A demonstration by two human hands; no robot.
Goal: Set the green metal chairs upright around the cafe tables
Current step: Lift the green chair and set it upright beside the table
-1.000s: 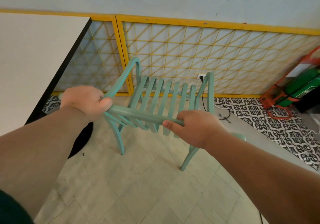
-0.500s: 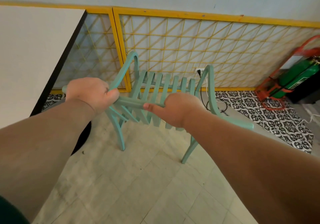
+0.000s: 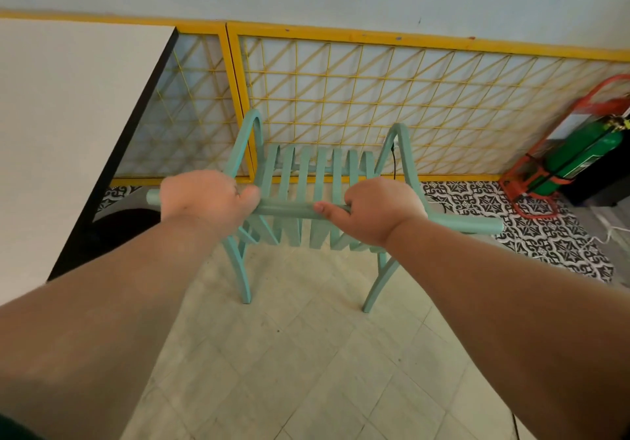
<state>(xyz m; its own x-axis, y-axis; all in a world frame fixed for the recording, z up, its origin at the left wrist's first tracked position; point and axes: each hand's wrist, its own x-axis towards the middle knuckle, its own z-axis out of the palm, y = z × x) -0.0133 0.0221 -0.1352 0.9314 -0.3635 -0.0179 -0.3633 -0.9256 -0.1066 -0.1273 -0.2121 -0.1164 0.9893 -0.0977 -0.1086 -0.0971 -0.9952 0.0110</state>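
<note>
This looks like a small cafe: a white-topped surface (image 3: 68, 116) at 9 o'clock with a green slatted metal chair (image 3: 289, 208) beside it. A yellow lattice partition (image 3: 375, 39) stands at 12 o'clock, and patterned floor tiles (image 3: 545, 235) lie at 3 o'clock.

Even, soft daylight; faint shadows; wide-angle bowing at edges; near forearms slightly blurred.
</note>
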